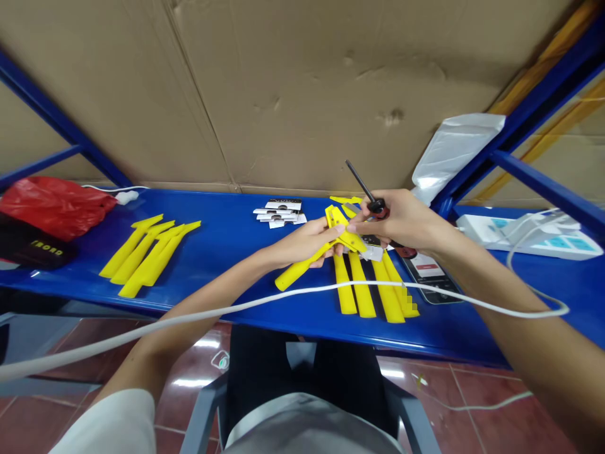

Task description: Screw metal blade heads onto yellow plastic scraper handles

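My left hand (312, 243) is closed around a yellow scraper (296, 267), gripping it just below its wide head. The scraper's handle slants down to the left, and small dark holes show in the head. A screwdriver (362, 181) with a black shaft and a dark red and black handle is tucked in my right hand (399, 217), its tip pointing up and away. The fingertips of that hand press at the scraper's head; whether they pinch a small part cannot be seen. Several more yellow scrapers (363, 287) lie beneath and beside my hands, their upper ends partly hidden.
Several yellow scrapers (154, 252) lie at left near a red plastic bag (54, 205) and a black pouch (35, 243). White-and-black cards (282, 213) sit at the back. A phone (437, 284) and power strip (534, 236) are at right. A white cable (278, 299) crosses in front.
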`<control>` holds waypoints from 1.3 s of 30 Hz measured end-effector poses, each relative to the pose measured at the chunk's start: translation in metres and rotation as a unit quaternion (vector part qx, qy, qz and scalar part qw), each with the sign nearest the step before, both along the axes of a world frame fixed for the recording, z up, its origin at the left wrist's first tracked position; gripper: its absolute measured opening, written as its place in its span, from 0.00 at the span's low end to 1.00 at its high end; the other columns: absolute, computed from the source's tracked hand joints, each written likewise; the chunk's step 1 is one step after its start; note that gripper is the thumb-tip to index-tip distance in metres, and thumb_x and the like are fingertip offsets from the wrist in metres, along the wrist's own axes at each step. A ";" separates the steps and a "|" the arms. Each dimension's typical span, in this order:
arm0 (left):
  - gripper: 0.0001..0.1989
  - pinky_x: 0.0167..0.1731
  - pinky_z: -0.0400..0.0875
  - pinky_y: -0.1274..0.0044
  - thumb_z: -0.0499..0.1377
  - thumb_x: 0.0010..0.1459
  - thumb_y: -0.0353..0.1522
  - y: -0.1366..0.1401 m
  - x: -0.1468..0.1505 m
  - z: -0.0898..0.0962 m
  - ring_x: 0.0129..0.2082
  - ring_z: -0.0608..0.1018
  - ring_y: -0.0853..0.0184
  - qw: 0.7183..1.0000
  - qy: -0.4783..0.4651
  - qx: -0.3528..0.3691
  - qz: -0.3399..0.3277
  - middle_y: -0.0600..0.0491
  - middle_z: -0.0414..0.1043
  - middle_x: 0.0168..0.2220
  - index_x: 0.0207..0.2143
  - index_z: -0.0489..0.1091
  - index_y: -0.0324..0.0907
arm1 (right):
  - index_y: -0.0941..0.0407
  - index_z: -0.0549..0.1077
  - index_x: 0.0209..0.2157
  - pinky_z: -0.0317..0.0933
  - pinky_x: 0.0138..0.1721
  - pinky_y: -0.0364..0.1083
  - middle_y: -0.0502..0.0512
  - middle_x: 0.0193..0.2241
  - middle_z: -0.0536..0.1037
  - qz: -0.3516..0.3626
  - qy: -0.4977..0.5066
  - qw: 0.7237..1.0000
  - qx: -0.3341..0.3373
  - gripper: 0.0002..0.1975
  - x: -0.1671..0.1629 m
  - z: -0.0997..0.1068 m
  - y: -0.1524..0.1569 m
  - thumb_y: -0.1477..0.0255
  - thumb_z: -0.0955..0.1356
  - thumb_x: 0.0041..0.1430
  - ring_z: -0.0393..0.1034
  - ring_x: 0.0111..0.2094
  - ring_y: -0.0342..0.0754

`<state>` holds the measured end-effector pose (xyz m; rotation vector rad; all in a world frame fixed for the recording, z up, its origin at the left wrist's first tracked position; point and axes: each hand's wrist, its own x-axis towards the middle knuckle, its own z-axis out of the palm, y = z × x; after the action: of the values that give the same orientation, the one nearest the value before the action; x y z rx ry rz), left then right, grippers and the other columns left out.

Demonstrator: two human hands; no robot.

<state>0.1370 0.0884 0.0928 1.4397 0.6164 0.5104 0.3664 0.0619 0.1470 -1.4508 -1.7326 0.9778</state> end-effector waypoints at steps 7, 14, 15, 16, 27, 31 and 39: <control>0.15 0.23 0.71 0.80 0.57 0.79 0.43 0.001 -0.003 0.001 0.26 0.73 0.74 1.000 0.008 0.020 0.003 0.51 0.74 0.39 0.49 0.68 0.40 | 0.52 0.71 0.32 0.59 0.15 0.46 0.52 0.29 0.82 -0.025 -0.093 0.994 0.047 0.26 -0.004 0.010 0.000 0.58 0.87 0.47 0.68 0.17 0.43; 0.13 0.21 0.69 0.80 0.57 0.80 0.41 0.000 -0.008 0.006 0.23 0.72 0.76 1.000 0.011 -0.002 -0.019 0.53 0.73 0.36 0.48 0.68 0.39 | 0.52 0.72 0.30 0.65 0.17 0.45 0.50 0.28 0.79 -0.005 -0.007 1.000 -0.008 0.30 -0.004 0.007 0.010 0.55 0.88 0.39 0.67 0.20 0.41; 0.13 0.21 0.69 0.80 0.57 0.80 0.41 0.000 -0.009 0.006 0.23 0.72 0.76 1.000 0.010 -0.004 -0.024 0.54 0.73 0.36 0.48 0.69 0.39 | 0.53 0.72 0.29 0.65 0.17 0.45 0.49 0.27 0.78 -0.005 0.004 1.000 -0.016 0.30 -0.004 0.006 0.012 0.56 0.89 0.38 0.65 0.19 0.40; 0.13 0.21 0.69 0.80 0.57 0.80 0.41 0.001 -0.010 0.006 0.23 0.72 0.76 1.000 0.009 -0.005 -0.030 0.53 0.73 0.35 0.48 0.69 0.39 | 0.53 0.72 0.29 0.65 0.17 0.44 0.48 0.26 0.76 -0.005 0.015 1.000 -0.025 0.30 -0.005 0.004 0.013 0.57 0.89 0.36 0.64 0.18 0.39; 0.15 0.22 0.68 0.79 0.58 0.78 0.42 0.003 -0.014 0.008 0.25 0.72 0.74 0.999 0.004 -0.030 -0.044 0.51 0.74 0.36 0.45 0.71 0.39 | 0.51 0.67 0.30 0.57 0.17 0.43 0.43 0.20 0.71 -0.065 0.134 0.989 -0.026 0.34 -0.018 -0.008 0.005 0.58 0.90 0.37 0.63 0.17 0.40; 0.14 0.24 0.69 0.79 0.58 0.79 0.42 0.002 -0.013 0.007 0.25 0.71 0.75 0.999 -0.005 -0.032 -0.023 0.53 0.72 0.37 0.46 0.69 0.39 | 0.51 0.67 0.31 0.59 0.18 0.44 0.48 0.26 0.78 -0.057 0.130 0.990 -0.005 0.33 -0.023 -0.004 0.000 0.59 0.90 0.40 0.65 0.18 0.40; 0.17 0.21 0.67 0.81 0.58 0.79 0.44 0.003 -0.011 0.004 0.23 0.71 0.76 0.999 -0.023 -0.032 0.005 0.53 0.73 0.35 0.43 0.69 0.39 | 0.51 0.67 0.33 0.60 0.18 0.45 0.48 0.26 0.78 -0.034 0.092 0.994 0.039 0.31 -0.024 -0.005 0.004 0.56 0.87 0.47 0.65 0.18 0.42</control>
<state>0.1263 0.0913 0.0972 1.3617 0.5985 0.5272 0.3425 0.0656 0.1423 -1.3185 -1.5606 0.9657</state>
